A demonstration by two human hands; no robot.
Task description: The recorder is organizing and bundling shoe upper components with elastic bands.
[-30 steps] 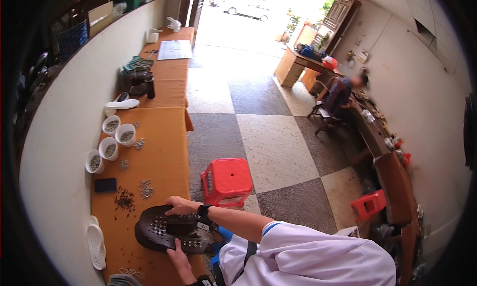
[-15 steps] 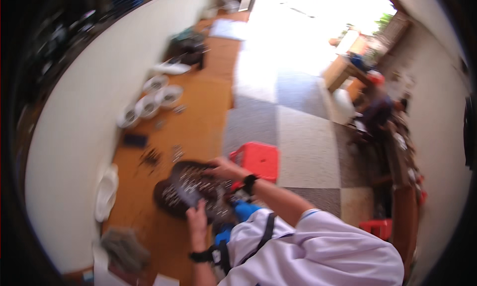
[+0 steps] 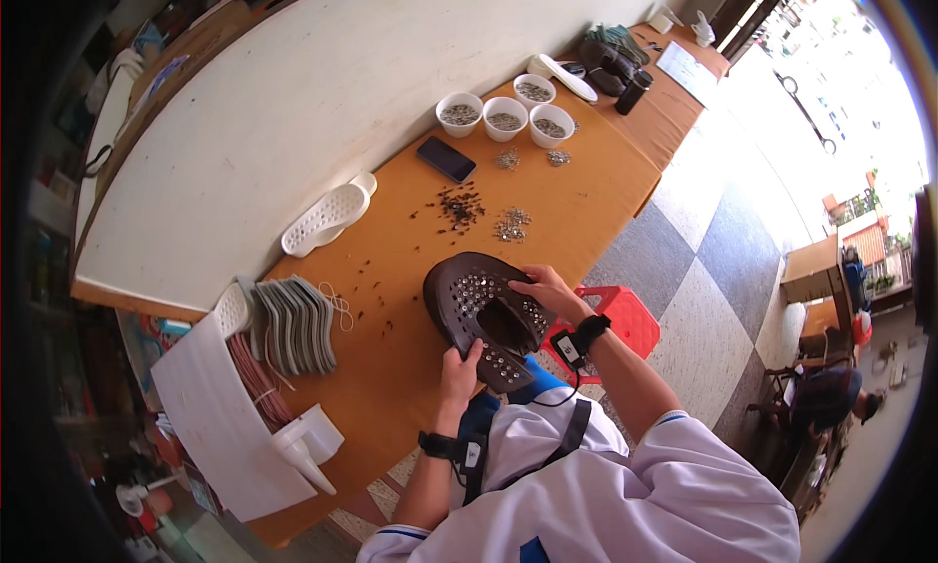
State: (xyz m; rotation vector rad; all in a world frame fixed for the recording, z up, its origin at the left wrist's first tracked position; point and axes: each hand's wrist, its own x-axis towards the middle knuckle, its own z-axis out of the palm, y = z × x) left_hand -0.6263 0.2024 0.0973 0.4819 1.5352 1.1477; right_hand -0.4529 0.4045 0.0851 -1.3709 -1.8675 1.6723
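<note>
Both my hands hold a dark brown shoe upper (image 3: 451,311) over the table's near edge. Shiny silver studs dot its surface, and a wide opening gapes in its middle. My left hand (image 3: 457,375) pinches the lower left edge, thumb on top. On the upper right edge, my right hand (image 3: 549,291) grips with the fingers partly hidden beneath. Beyond the upper lie a loose pile of silver studs (image 3: 512,225) and a scatter of small black pieces (image 3: 459,207). White cups (image 3: 504,119) of small metal pieces stand farther back.
A phone (image 3: 447,159) and a white sole (image 3: 329,215) lie along the wall side. Grey soles (image 3: 293,324), pink strips (image 3: 258,377), white paper (image 3: 217,416) and a white bottle (image 3: 305,455) sit at left. A red stool (image 3: 625,324) stands right of the orange table (image 3: 391,407); a person (image 3: 831,397) sits farther right.
My view has swung left and sharpened from blur. The brown upper has turned in my hands, and its middle opening now shows. Both hands still hold it.
</note>
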